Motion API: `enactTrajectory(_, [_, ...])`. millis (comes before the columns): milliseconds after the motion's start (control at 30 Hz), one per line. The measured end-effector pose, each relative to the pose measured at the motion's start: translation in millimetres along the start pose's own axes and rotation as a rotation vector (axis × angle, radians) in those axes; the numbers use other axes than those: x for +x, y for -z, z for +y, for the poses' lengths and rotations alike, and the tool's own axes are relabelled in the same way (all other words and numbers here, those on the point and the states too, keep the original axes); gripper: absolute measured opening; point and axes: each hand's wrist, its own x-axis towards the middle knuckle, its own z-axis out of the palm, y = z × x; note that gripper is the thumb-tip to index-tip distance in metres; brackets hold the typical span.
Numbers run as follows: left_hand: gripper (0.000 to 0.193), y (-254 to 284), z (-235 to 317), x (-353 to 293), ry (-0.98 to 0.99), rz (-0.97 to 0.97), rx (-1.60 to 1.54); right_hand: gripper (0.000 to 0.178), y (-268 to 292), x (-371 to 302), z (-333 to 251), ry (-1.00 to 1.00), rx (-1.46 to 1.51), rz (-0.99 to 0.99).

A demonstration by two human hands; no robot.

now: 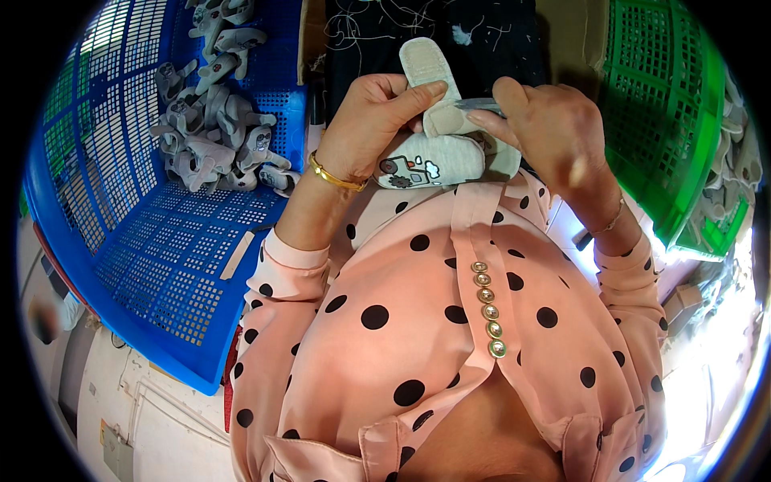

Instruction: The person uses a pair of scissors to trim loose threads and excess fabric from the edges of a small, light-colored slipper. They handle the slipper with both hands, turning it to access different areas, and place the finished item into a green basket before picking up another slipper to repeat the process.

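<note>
A small pale grey fabric baby shoe (434,161) with a cartoon vehicle print is held up in front of my body. Its strap (426,64), faced with a beige fastening patch, stands up from it. My left hand (389,112) pinches the strap between thumb and fingers. In my right hand (546,124) are small metal thread snips (475,104), mostly covered by the fingers. Their grey blades lie against the strap's lower part, close to my left thumb. Whether the blades are apart cannot be made out.
On the left, a blue plastic basket (161,277) holds a heap of similar grey shoes (213,132). A green basket (658,120) stands on the right, with more grey pieces (727,153) beyond its wall. Loose thread ends (369,28) lie on the dark cloth ahead.
</note>
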Motion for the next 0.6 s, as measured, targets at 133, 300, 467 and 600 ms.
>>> enactTrajectory(133, [0.021,0.7,-0.1,-0.1,0.009,-0.007,-0.003,0.038,-1.3,-0.8,-1.3,-0.006,-0.024,-0.015])
enactTrajectory(300, [0.021,1.3,-0.3,-0.6,0.013,-0.004,0.021,0.038,0.9,-1.5,-2.5,0.002,-0.006,-0.029])
enactTrajectory(467, [0.021,2.3,-4.7,2.0,0.022,0.028,0.023,0.04,-4.5,-1.6,-2.8,-0.041,0.028,-0.072])
enactTrajectory(600, [0.021,1.9,-3.7,1.8,0.038,0.037,0.068,0.041,-18.9,-9.2,1.4,-0.176,0.122,-0.121])
